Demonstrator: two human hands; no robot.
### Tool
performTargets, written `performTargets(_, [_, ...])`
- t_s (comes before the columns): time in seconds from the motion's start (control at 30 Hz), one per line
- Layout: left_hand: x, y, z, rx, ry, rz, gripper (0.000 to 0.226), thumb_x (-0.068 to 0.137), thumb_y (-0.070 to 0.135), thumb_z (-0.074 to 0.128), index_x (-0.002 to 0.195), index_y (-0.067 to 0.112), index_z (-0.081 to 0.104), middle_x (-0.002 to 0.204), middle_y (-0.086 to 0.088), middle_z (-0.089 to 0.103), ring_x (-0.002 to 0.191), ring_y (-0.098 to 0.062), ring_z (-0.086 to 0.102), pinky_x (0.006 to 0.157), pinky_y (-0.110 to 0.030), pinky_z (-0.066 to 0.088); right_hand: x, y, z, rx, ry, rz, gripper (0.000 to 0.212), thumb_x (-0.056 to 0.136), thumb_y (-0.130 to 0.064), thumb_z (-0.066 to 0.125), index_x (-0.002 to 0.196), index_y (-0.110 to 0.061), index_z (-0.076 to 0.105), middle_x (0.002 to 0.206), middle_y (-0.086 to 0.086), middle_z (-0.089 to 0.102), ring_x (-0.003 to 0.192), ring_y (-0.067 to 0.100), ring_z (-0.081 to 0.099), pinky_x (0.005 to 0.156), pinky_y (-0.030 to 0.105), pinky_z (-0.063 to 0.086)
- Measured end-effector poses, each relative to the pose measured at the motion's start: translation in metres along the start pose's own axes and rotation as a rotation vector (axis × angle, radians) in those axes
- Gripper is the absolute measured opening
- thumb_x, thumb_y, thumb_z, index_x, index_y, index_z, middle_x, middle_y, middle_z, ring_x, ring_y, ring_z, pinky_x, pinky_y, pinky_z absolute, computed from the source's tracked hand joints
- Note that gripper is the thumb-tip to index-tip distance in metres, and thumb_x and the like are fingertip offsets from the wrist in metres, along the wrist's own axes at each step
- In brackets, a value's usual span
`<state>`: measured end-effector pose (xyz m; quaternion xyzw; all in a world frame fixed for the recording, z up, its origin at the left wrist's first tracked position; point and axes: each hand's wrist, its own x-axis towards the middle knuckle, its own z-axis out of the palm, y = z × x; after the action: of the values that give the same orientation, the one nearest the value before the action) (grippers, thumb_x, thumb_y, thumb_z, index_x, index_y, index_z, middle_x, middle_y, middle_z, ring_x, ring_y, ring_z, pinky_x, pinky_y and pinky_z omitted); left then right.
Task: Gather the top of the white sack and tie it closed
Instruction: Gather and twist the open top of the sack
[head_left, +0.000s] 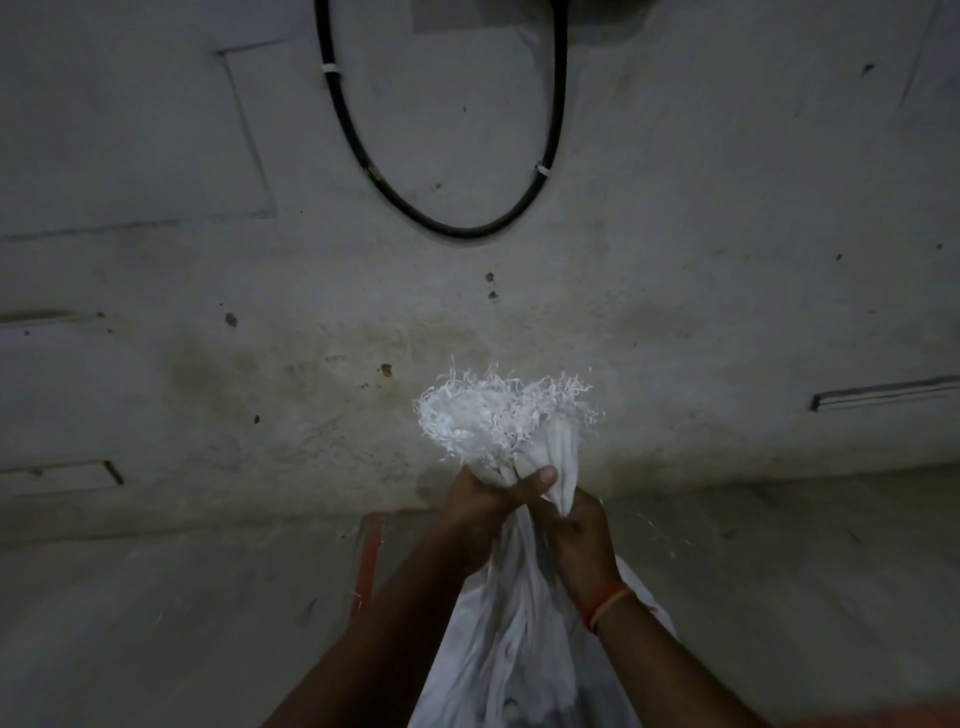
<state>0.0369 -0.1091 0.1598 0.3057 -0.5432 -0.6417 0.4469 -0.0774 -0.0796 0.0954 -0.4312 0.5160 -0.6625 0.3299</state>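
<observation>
Both grips, left hand (485, 512) and right hand (579, 543), clench the white sack (519, 639) neck below its frayed top (498, 421); I judge gathering done, tying left.

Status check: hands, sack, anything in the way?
Left hand clamped round gathered neck of white sack. Right hand gripping neck just below. Frayed top bunched above the fists; no tie visible. Nothing in the way.
</observation>
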Motion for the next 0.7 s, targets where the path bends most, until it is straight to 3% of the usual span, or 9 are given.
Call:
performTargets(0.17, [0.002,-0.013,0.005,0.141,0.055,-0.035,0.035,0.074,-0.001,0.086,0.105,0.012,0.076,0.108,-0.013,0.078,0.104,-0.028,0.074,0.087,-0.037,0.062,0.002,0.011,0.003,-0.097,0.02,-0.083,0.02,0.095,-0.001,0.06,0.109,-0.01,0.07,0.101,-0.003,0.074,0.099,0.01,0.072,0.08,0.018,0.055])
performTargets(0.23, [0.006,-0.016,0.008,0.117,0.127,-0.022,0.038,0.071,0.002,0.089,0.105,0.015,0.077,0.108,-0.01,0.079,0.103,-0.027,0.075,0.091,-0.046,0.061,0.001,0.009,0.004,-0.133,-0.006,-0.106,0.026,0.095,0.003,0.056,0.111,-0.015,0.067,0.104,-0.007,0.071,0.103,0.008,0.069,0.083,0.014,0.053])
performTargets(0.3, [0.01,-0.017,0.009,0.078,0.192,-0.017,0.032,0.072,0.004,0.088,0.101,0.015,0.079,0.105,-0.012,0.079,0.1,-0.03,0.076,0.092,-0.054,0.059,-0.001,0.011,0.005,-0.109,-0.07,-0.109,0.033,0.093,0.001,0.059,0.123,-0.013,0.063,0.114,-0.003,0.07,0.111,0.007,0.066,0.092,0.021,0.054])
performTargets(0.37, [0.015,-0.018,0.006,-0.015,0.254,-0.023,0.027,0.072,0.004,0.087,0.098,0.01,0.079,0.105,-0.021,0.077,0.101,-0.04,0.074,0.092,-0.064,0.055,-0.006,0.013,0.0,-0.026,-0.092,-0.092,0.046,0.086,-0.009,0.069,0.129,-0.014,0.055,0.118,-0.001,0.067,0.111,0.013,0.066,0.091,0.031,0.056])
performTargets(0.43, [0.02,-0.02,0.001,-0.139,0.253,-0.024,0.04,0.073,0.002,0.085,0.111,0.002,0.074,0.114,-0.028,0.072,0.108,-0.048,0.069,0.096,-0.068,0.051,-0.01,0.022,-0.01,-0.008,-0.094,-0.096,0.07,0.074,-0.037,0.081,0.13,-0.018,0.044,0.124,-0.003,0.059,0.113,0.011,0.063,0.091,0.03,0.055])
performTargets(0.5, [0.02,-0.019,0.001,-0.209,0.267,-0.067,0.05,0.074,-0.002,0.08,0.122,0.0,0.068,0.12,-0.025,0.071,0.112,-0.044,0.068,0.099,-0.059,0.053,-0.01,0.035,-0.015,-0.1,-0.168,-0.02,0.104,0.063,-0.059,0.084,0.143,-0.022,0.029,0.14,-0.004,0.048,0.125,0.009,0.055,0.099,0.032,0.053])
performTargets(0.57, [0.021,-0.023,0.001,-0.213,0.312,-0.109,0.056,0.068,0.001,0.081,0.123,0.001,0.068,0.12,-0.021,0.072,0.113,-0.04,0.068,0.098,-0.051,0.056,-0.008,0.041,-0.012,-0.184,-0.273,0.046,0.119,0.059,-0.059,0.086,0.152,-0.028,0.018,0.15,-0.005,0.041,0.134,0.011,0.048,0.107,0.04,0.048])
performTargets(0.63, [0.026,-0.028,0.0,-0.224,0.353,-0.166,0.047,0.072,-0.001,0.08,0.118,0.004,0.071,0.122,-0.021,0.072,0.115,-0.037,0.068,0.102,-0.052,0.053,-0.004,0.045,-0.006,-0.16,-0.335,0.055,0.101,0.067,-0.041,0.089,0.148,-0.03,0.03,0.145,-0.004,0.051,0.13,0.008,0.053,0.107,0.041,0.048])
performTargets(0.7, [0.032,-0.031,-0.003,-0.248,0.368,-0.226,0.037,0.08,-0.005,0.075,0.116,0.004,0.071,0.124,-0.023,0.069,0.118,-0.039,0.065,0.106,-0.055,0.049,0.001,0.045,-0.001,-0.15,-0.358,0.012,0.072,0.077,-0.016,0.084,0.135,-0.031,0.045,0.134,-0.003,0.058,0.121,-0.005,0.057,0.105,0.026,0.048])
